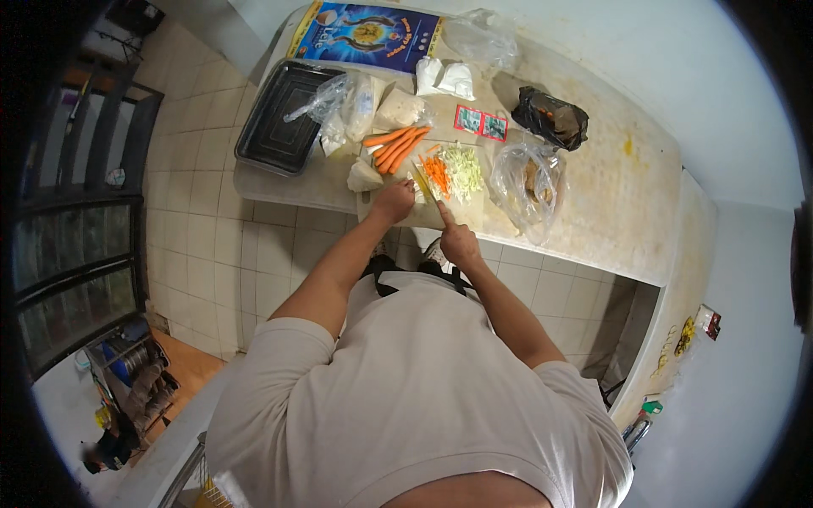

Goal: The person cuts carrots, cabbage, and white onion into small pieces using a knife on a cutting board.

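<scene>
My right hand [460, 243] grips a knife [425, 184] with a yellowish blade, its index finger stretched toward the blade, over a pale cutting board [467, 210]. My left hand [394, 201] is curled at the board's near left, beside small pale pieces; what its fingertips hold is unclear. Shredded carrot [435, 173] and pale green shredded cabbage [463, 170] lie right of the blade. Several whole carrots [394, 146] are piled behind my left hand, and a pale chunk [363, 177] sits left of it.
A black tray [279, 110], clear plastic bags [347, 110], a blue printed sack [364, 34], white packets [449, 79], red-bordered packets [479, 123], a black bag [550, 114] and a clear bag with brown contents [529, 188] share the worktop [627, 212]. Dark shelving [93, 127] stands at the left.
</scene>
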`<action>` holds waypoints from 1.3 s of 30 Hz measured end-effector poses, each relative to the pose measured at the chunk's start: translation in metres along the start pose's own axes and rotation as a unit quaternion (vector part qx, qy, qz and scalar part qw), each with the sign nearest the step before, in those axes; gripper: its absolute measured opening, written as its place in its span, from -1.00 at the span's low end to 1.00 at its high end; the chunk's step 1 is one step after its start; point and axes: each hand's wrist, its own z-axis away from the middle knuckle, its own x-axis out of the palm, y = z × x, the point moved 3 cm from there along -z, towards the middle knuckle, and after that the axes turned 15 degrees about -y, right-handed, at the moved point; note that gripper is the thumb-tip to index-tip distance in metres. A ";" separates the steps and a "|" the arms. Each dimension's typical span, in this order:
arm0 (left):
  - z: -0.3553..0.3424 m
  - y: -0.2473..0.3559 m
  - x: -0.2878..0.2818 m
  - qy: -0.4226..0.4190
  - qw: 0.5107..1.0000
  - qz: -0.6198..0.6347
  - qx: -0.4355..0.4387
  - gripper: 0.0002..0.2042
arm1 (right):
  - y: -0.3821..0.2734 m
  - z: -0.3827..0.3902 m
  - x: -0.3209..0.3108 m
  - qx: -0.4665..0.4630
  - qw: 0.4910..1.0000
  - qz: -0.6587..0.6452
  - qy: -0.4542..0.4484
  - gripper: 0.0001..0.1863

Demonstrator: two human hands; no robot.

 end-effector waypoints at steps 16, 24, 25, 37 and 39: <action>0.004 0.000 0.003 0.007 1.000 0.019 0.010 -0.70 | 0.000 0.015 0.007 -0.035 0.999 -0.031 0.000 -0.29; 0.000 -0.004 0.019 0.015 0.999 0.038 -0.004 -0.68 | 0.002 0.012 0.006 -0.014 0.999 -0.026 -0.028 -0.24; 0.000 -0.005 0.021 0.044 0.998 0.036 0.001 -0.70 | 0.003 0.012 0.006 -0.013 0.999 -0.014 -0.027 -0.23; 0.010 -0.011 -0.006 0.049 0.978 0.200 -0.022 -0.74 | 0.007 0.013 0.007 -0.030 0.999 -0.038 -0.012 -0.27; 0.012 -0.007 -0.012 0.069 0.966 0.246 -0.039 -0.71 | 0.005 0.015 0.007 -0.029 0.998 -0.046 -0.012 -0.28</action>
